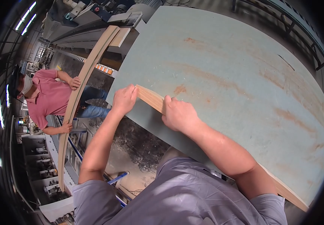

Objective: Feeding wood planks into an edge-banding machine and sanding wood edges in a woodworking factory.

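A long, pale wooden board (150, 98) lies along the near edge of a large light-green tabletop (222, 48). My left hand (124, 99) is closed round the board's left end. A short way to the right, my right hand (180, 114) grips the same board from above, fingers curled over it. Beyond that, my right forearm covers the middle of the board, and its far part shows again at the lower right. Thin shavings and brown smears mark the tabletop around the hands.
To the left, a masked co-worker in a pink shirt (47, 90) holds long wooden strips (90, 62) with both hands, their upper end by a machine (94, 33). A blue metal frame (118, 177) stands low near my left side. A dark rack (289, 24) is beyond the table.
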`<state>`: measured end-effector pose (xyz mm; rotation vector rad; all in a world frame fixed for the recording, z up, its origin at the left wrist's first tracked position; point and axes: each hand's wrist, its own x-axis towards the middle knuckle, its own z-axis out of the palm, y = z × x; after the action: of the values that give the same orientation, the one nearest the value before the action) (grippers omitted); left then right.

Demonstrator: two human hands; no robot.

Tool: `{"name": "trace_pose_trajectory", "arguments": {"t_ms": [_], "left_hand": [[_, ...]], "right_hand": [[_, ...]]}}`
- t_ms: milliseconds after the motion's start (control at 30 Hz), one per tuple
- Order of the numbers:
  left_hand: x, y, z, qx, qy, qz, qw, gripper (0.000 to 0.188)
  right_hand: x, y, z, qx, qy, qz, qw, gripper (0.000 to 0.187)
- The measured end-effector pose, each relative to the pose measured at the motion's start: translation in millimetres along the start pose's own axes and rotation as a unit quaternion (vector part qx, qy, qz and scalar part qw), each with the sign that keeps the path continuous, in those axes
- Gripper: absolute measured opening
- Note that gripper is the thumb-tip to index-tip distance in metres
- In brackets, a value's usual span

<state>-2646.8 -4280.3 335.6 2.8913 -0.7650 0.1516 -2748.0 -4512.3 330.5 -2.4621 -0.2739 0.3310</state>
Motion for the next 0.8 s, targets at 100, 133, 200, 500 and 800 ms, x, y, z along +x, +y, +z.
{"name": "trace_pose_trajectory", "arguments": {"t_ms": [100,133,200,500,800], "left_hand": [[1.5,4.4,-6.0,0.005,-0.028,-0.033,0.999,0.028],[2.4,6.7,-8.2,0.024,-0.049,-0.07,0.996,0.032],[8.1,20.3,-16.5,0.065,-0.076,-0.098,0.99,0.035],[10.3,13.1,-0.3,0.053,-0.056,-0.111,0.991,0.04],[10.6,15.6,2.2,0.026,-0.011,-0.086,0.996,0.033]], "right_hand": [[-0.8,0.7,3.6,-0.005,0.016,-0.007,1.0,0.036],[-0.5,0.5,4.0,-0.01,0.023,-0.01,1.0,0.035],[-2.0,3.4,6.8,-0.014,0.028,-0.012,0.999,0.035],[1.5,5.5,9.9,-0.012,0.043,-0.019,0.999,0.033],[3.6,5.8,4.7,0.0,0.014,-0.005,1.0,0.023]]}}
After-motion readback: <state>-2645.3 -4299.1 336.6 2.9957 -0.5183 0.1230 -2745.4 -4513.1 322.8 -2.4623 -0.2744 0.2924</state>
